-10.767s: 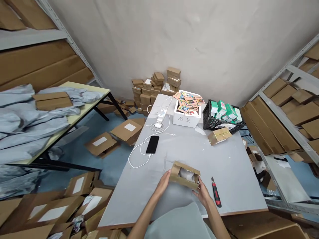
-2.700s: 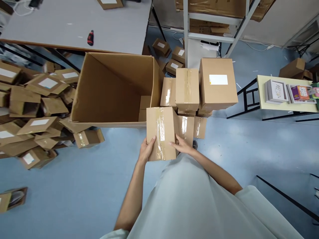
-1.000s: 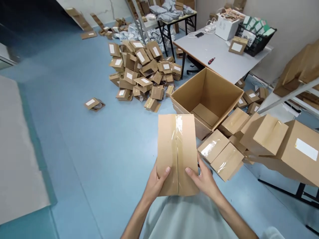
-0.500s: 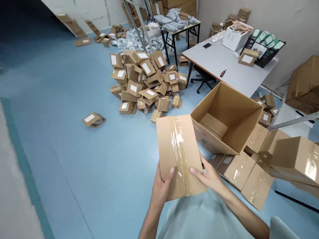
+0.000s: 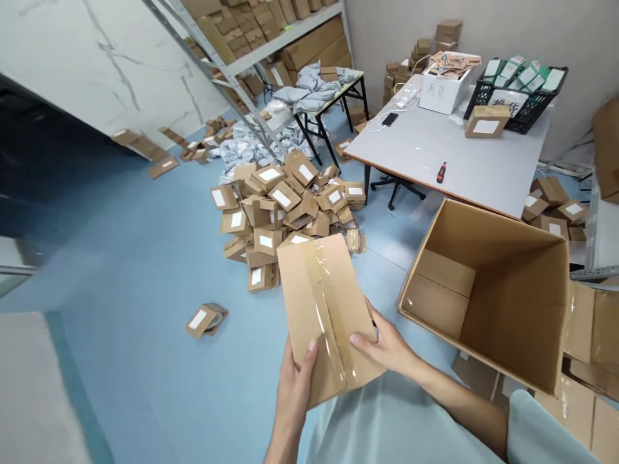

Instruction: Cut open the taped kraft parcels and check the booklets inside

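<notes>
Between my two hands is a flat brown cardboard box (image 5: 324,309), with shiny clear tape running lengthwise down its upper face. My left hand (image 5: 296,377) grips its lower left edge, thumb lying on top. On the right edge, my right hand (image 5: 387,341) holds it the same way, and the fingers beneath are hidden. To the right of the held box stands a large open carton (image 5: 507,309), its inside bare as far as I can see. Beyond my hands lies a heap of small labelled cardboard boxes (image 5: 280,200) on the floor.
A grey table (image 5: 411,142) carries a red utility knife (image 5: 442,172), a phone (image 5: 389,119), a white bin (image 5: 445,90) and a black crate (image 5: 522,96). One small box (image 5: 206,319) lies alone on the blue floor. Metal shelving (image 5: 285,38) stands behind; taped cartons (image 5: 570,403) sit lower right.
The view has tilted up and turned, so the floor heap and table sit lower in it and the large carton farther right. Both hands still hold the box, now tilted slightly more leftward.
</notes>
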A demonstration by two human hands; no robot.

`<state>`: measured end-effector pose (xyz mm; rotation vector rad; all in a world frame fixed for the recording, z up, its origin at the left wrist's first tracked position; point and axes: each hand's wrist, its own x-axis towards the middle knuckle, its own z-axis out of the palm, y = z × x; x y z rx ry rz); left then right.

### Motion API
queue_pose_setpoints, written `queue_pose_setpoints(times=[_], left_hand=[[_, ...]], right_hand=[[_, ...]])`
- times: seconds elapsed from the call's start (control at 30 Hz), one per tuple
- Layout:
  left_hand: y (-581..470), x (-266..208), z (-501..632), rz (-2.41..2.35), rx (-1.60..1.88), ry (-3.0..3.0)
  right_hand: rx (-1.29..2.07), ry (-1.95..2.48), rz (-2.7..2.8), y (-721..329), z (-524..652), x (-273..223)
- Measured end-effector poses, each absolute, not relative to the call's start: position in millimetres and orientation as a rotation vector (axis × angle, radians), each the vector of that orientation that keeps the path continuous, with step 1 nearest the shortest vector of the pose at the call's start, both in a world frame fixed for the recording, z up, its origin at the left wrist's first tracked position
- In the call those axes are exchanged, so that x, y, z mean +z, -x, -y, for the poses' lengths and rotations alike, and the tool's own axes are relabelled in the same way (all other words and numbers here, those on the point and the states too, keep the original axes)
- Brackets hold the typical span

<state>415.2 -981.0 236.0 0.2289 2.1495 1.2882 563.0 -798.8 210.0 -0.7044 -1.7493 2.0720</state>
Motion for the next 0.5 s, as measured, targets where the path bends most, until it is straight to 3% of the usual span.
queue_pose_setpoints(times=[0.27,0.5], left_hand=[[-265.2,208.4,821.3,-1.902,1.248,-0.447],[-144.1,201.0,674.8,-1.629,1.153,-0.799]], right_hand=[[1.917,0.963,1.552,-440.4,700.2,180.7],[1.596,1.271,1.309,-345.1,626.8,202.1]])
